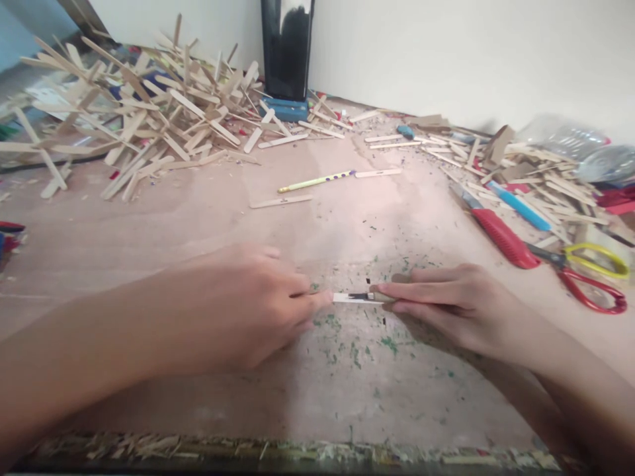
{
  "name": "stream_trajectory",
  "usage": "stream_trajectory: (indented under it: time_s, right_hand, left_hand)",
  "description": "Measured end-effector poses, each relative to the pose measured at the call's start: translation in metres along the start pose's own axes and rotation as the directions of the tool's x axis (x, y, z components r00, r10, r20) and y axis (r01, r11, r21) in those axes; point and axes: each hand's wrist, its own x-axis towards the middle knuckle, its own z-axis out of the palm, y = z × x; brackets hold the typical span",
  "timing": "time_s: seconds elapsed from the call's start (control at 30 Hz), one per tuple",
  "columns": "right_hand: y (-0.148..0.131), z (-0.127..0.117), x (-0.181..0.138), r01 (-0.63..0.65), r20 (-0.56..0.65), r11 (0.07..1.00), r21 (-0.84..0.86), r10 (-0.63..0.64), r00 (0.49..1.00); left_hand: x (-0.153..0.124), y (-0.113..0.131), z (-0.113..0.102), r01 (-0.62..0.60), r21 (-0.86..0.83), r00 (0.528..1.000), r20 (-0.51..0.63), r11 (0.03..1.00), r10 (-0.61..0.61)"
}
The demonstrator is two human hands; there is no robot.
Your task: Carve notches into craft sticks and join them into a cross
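My left hand rests on the worn brown tabletop, fingers curled, pinching the left end of a small pale wooden stick. My right hand is closed around a thin tool whose dark tip lies on that stick. The two hands nearly meet at the middle of the table. What the right hand's tool is, I cannot make out beyond its tip. Green specks and shavings are scattered around the stick.
A big heap of wooden ice-cream sticks fills the far left. A pencil and loose sticks lie mid-table. At right lie a red utility knife, a blue one, red-and-yellow scissors and more sticks. A black upright object stands at the back.
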Motion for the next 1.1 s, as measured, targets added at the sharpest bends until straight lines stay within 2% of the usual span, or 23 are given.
stream_trajectory:
  time_s: [0.17, 0.27, 0.47, 0.67, 0.8, 1.0, 1.1]
  right_hand:
    - [0.001, 0.002, -0.001, 0.007, 0.002, 0.998, -0.070, -0.007, 1.000]
    - [-0.003, 0.004, -0.001, 0.020, -0.022, 0.991, -0.130, -0.023, 0.999]
    - [-0.009, 0.005, 0.000, -0.024, -0.020, 0.997, -0.071, 0.022, 1.000]
    - [-0.005, -0.001, 0.001, 0.086, 0.002, 0.975, -0.202, -0.088, 0.996]
    - [-0.005, 0.003, 0.002, 0.065, -0.025, 0.982, -0.176, -0.071, 0.997]
    - [-0.008, 0.009, 0.003, -0.020, -0.004, 0.996, -0.084, 0.020, 1.000]
    - [-0.008, 0.009, 0.003, 0.027, -0.018, 0.990, -0.140, -0.030, 0.999]
  left_hand:
    - [0.001, 0.002, -0.001, 0.039, -0.034, 0.999, 0.030, 0.999, -0.038]
    - [0.004, 0.005, 0.000, 0.047, -0.039, 0.999, 0.010, 0.998, -0.046]
    - [0.007, 0.003, 0.001, 0.027, -0.044, 0.999, -0.036, 0.999, -0.029]
    - [0.007, 0.005, 0.002, 0.028, -0.034, 0.999, -0.034, 0.999, -0.029]
    - [0.005, 0.005, 0.003, 0.034, -0.033, 0.999, -0.037, 0.999, -0.035]
    - [0.005, 0.005, 0.006, 0.045, -0.042, 0.997, -0.053, 0.998, -0.047]
    - [0.005, 0.004, 0.006, 0.034, -0.027, 0.998, -0.048, 0.999, -0.035]
